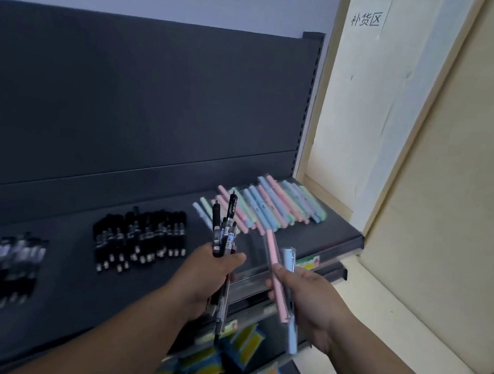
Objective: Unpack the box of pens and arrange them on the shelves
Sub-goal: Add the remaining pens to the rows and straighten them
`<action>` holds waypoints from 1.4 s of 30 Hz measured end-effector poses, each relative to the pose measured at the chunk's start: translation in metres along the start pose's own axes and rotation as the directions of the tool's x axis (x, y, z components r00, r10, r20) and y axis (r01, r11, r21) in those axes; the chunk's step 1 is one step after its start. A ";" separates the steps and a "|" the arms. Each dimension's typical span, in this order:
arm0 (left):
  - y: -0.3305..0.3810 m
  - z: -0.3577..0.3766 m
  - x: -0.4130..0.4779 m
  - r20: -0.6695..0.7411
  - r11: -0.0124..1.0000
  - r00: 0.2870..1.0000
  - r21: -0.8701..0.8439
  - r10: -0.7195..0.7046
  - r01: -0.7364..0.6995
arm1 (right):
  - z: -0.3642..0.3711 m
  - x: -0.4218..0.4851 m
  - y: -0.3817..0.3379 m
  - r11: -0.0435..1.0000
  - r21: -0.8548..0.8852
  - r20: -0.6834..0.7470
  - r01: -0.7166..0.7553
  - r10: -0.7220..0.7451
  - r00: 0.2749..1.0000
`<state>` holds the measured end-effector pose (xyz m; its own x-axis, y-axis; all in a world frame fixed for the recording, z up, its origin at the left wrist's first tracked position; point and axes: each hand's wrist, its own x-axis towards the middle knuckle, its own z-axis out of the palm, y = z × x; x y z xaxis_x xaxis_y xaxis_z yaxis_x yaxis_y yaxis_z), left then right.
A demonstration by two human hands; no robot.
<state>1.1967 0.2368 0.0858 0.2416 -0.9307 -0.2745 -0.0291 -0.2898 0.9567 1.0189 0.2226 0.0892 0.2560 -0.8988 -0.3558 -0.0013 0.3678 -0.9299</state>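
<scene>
Shelf (74,306) carries two piles of black pens (140,236) at left. Left hand (208,277) grips an upright black bundle (224,230); right hand (309,303) holds a pink pen (274,256) and a blue pen (292,337). Pastel pens (268,204) lie behind, on the shelf's right end.

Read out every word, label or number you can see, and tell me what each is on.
"补货区": on the white paper sheet on the wall.
Print on the black pens in the left hand: too blurred to read.
Pink pen in the right hand: no text visible.
Shelf-edge tag: too small to read.
Packets on the lower shelf: blurred.
</scene>
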 end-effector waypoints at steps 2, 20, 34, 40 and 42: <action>0.007 0.034 0.014 -0.016 0.999 1.000 -0.052 -0.010 0.009 | -0.036 0.013 -0.011 1.000 -0.008 0.004 -0.010 0.010 1.000; 0.050 0.059 0.098 -0.166 0.995 0.986 -0.096 -0.032 0.016 | -0.059 0.120 -0.063 0.980 -0.168 0.324 -0.106 0.156 0.933; 0.072 -0.005 0.116 -0.558 0.940 0.830 -0.290 -0.013 -0.180 | 0.005 0.203 -0.117 0.734 -0.638 0.213 0.233 -0.123 0.969; 0.079 -0.005 0.111 -0.676 0.905 0.735 -0.344 -0.052 -0.252 | 0.018 0.238 -0.124 0.401 -0.824 0.315 0.401 -0.263 0.912; 0.081 -0.001 0.110 -0.693 0.887 0.718 -0.373 -0.072 -0.271 | 0.015 0.245 -0.117 0.279 -0.852 0.375 0.443 -0.266 0.888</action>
<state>1.2221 0.1109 0.1330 0.8474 -0.4925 -0.1984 0.2703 0.0785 0.9596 1.0963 -0.0376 0.1122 0.5898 -0.8068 -0.0342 -0.7108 -0.4987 -0.4961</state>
